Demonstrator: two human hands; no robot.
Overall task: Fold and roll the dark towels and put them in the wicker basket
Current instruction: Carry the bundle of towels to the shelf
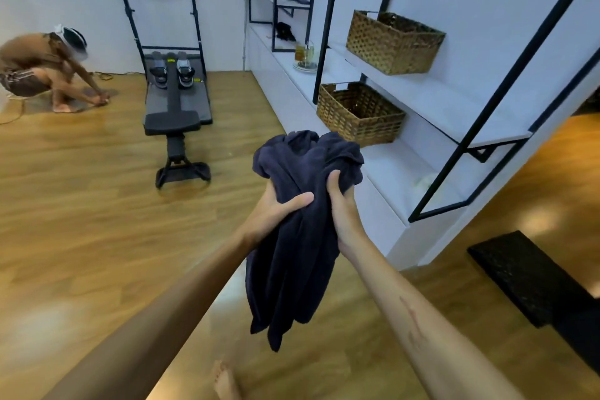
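Observation:
A bunched dark navy towel [298,237] hangs in the air in front of me, crumpled at the top with its ends drooping toward the floor. My left hand [279,208] grips it from the left side and my right hand [341,198] grips it from the right, both around its upper part. Beyond the towel, a wicker basket [358,114] stands open on the low white ledge. A second wicker basket [393,42] sits on the shelf above it.
A white shelving unit with black metal frames [454,127] runs along the right wall. A black exercise bench [173,127] stands on the wooden floor at left centre. Another person [42,68] crouches far left. A dark mat [532,276] lies at right.

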